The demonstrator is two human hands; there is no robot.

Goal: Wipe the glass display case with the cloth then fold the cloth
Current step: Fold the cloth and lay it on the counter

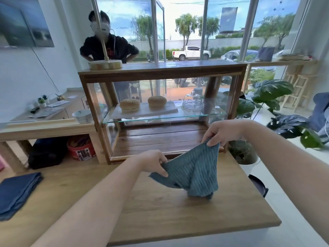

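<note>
The left hand (pixel 153 163) pinched one edge of the cloth (pixel 192 173) between thumb and fingers. The right hand (pixel 222 132), higher and farther forward, pinched another edge in the same way. The teal striped cloth hung stretched between the two hands, sloping down from the right hand to the left. A loose fold drooped below them, and its lower end met the bench (pixel 160 220). The case (pixel 160 72) stood on the bench directly beyond both hands, and the right hand was close in front of its lower right corner. Inside the case, above and beyond the hands, a glass shelf (pixel 160 119) carried two buns (pixel 129 105) on a white board and a glass dome (pixel 192 103). A lamp base (pixel 105 65) sat on the case top, far left of the left hand. A folded navy cloth (pixel 17 191) lay on the bench, well to the left of the left hand. A person (pixel 106 49) stood behind the case, and a leafy plant (pixel 272 90) stood beyond the right hand.
</note>
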